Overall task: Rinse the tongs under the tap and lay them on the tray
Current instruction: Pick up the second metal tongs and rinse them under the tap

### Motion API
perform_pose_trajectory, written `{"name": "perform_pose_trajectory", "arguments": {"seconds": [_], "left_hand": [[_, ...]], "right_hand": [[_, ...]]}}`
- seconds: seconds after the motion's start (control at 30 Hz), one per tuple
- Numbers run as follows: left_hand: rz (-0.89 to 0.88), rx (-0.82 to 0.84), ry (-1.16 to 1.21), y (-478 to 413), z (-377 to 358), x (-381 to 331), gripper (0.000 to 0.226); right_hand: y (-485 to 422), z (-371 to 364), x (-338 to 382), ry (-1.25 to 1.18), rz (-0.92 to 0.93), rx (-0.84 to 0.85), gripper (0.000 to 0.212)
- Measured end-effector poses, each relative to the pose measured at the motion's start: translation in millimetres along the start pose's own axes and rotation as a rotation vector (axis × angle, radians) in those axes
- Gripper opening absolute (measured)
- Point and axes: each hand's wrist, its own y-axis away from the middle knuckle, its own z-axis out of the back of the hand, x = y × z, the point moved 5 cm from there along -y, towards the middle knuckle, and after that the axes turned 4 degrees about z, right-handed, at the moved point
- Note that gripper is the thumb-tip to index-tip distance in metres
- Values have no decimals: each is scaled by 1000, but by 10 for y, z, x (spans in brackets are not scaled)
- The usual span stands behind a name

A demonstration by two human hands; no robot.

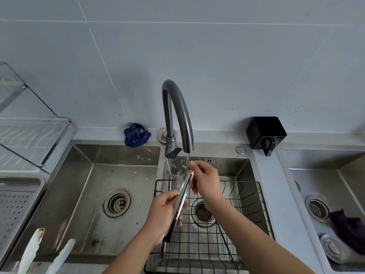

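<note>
Shiny metal tongs slant up from a dark handle end to tips under the running water of the dark curved tap. My left hand grips the tongs around their lower half. My right hand pinches the tips in the stream with thumb and fingers. This happens over the middle sink, above a black wire rack. A perforated metal tray sits at the far left edge.
A steel sink with a drain lies left of the tap. A blue cloth lies behind it. A dish rack stands at left, a black holder at right. The right sink holds a purple cloth.
</note>
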Motion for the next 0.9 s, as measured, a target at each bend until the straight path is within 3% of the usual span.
{"name": "perform_pose_trajectory", "arguments": {"seconds": [0.1, 0.2, 0.33, 0.47, 0.6, 0.67, 0.77, 0.9], "left_hand": [[-1, 20, 32, 29, -15, 45, 40], [1, -14, 28, 34, 43, 61, 35], [-17, -11, 32, 69, 38, 81, 41], [-15, -55, 26, 82, 77, 60, 44], [-14, -19, 8, 86, 12, 26, 39], [-29, -6, 40, 72, -9, -6, 39], [-32, -17, 100, 8, 39, -65, 34], [-8, 48, 108, -13, -11, -80, 35]], "right_hand": [[90, -103, -38, -1, 11, 27, 20], [150, -157, -75, -32, -45, 70, 20], [109, -175, -55, -1, -44, 26, 28], [150, -231, -57, -78, -65, 129, 13], [98, -202, -8, -82, -39, 21, 34], [103, -250, -2, -119, -31, 39, 25], [176, -323, -41, -130, -59, 202, 6], [58, -218, 32, 17, -14, 85, 51]]}}
